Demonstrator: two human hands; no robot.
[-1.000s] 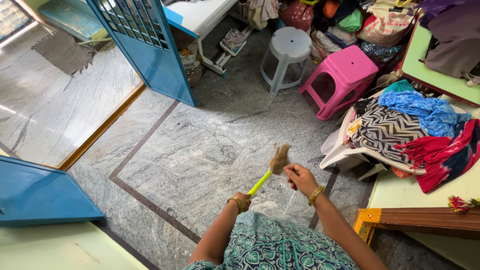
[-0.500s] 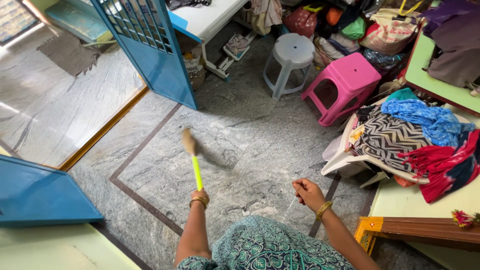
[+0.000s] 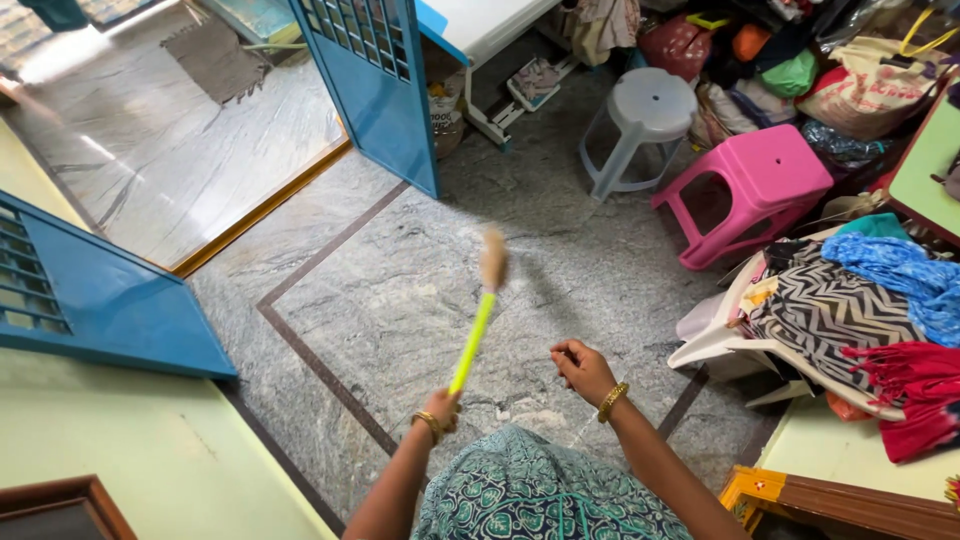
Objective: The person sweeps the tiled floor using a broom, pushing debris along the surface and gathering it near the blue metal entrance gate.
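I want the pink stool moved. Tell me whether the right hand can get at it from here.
Probably not without stepping closer. The right hand is loosely closed and empty, and open grey floor separates it from the pink stool. Nothing blocks the path; the stool simply stands well beyond the arm.

Ahead of you a grey plastic stool (image 3: 640, 125) stood just beside a pink plastic stool (image 3: 752, 185) on the grey stone floor (image 3: 400, 300). A blue grille door (image 3: 375, 85) stood open to your left. To your right, folded clothes (image 3: 850, 315) lay heaped on a white chair (image 3: 715, 345), bags (image 3: 870, 75) piled behind.
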